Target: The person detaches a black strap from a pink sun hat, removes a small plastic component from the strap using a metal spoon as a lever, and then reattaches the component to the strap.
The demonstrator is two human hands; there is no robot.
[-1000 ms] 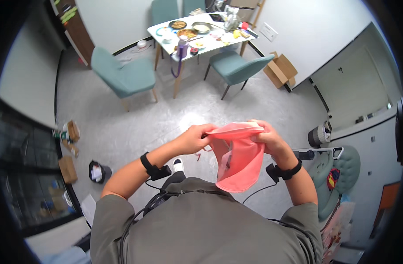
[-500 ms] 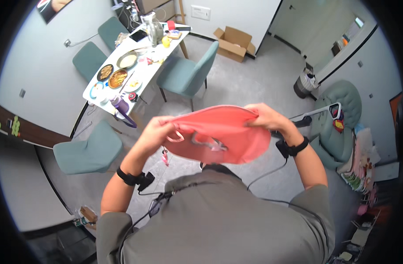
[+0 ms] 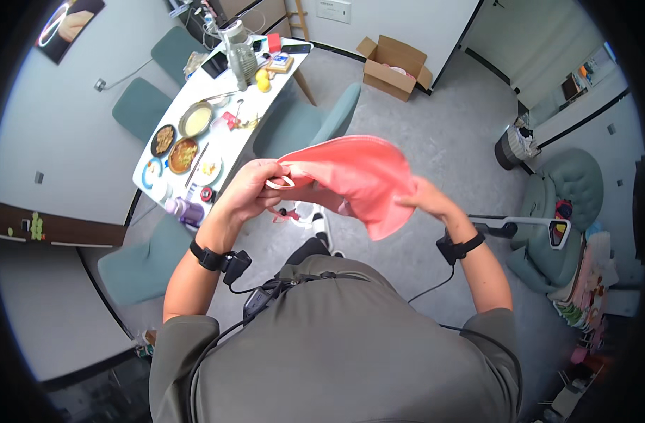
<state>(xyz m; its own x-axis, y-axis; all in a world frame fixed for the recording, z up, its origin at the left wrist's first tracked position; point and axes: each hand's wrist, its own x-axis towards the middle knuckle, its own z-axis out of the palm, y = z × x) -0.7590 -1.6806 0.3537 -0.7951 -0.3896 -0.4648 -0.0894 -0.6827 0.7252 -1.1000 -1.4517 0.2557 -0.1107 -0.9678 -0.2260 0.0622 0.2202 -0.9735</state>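
Observation:
A coral-pink cloth item (image 3: 354,166) with a curved, stitched edge is stretched between my two hands; I cannot tell its exact kind. My left hand (image 3: 255,185) pinches its left end, and a small pale loop (image 3: 281,183) sticks out by the fingers. On the other side, my right hand (image 3: 431,199) grips the cloth's right edge, with part of the fingers hidden behind it. From the middle, one corner of the fabric hangs down. Below my left hand a small pink dangling piece (image 3: 286,213) shows, partly blurred.
Ahead to the left stands a white table (image 3: 227,144) with dishes of food, a purple bottle (image 3: 185,209) and a grey jug-like appliance (image 3: 241,60). Teal chairs (image 3: 308,123) surround it. An open cardboard box (image 3: 393,70) sits by the wall. At right is a green armchair (image 3: 558,204).
The pink cloth has gone from spread wide and rounded to narrower and folded over, with a corner hanging. Both hands still hold it. The view has shifted slightly.

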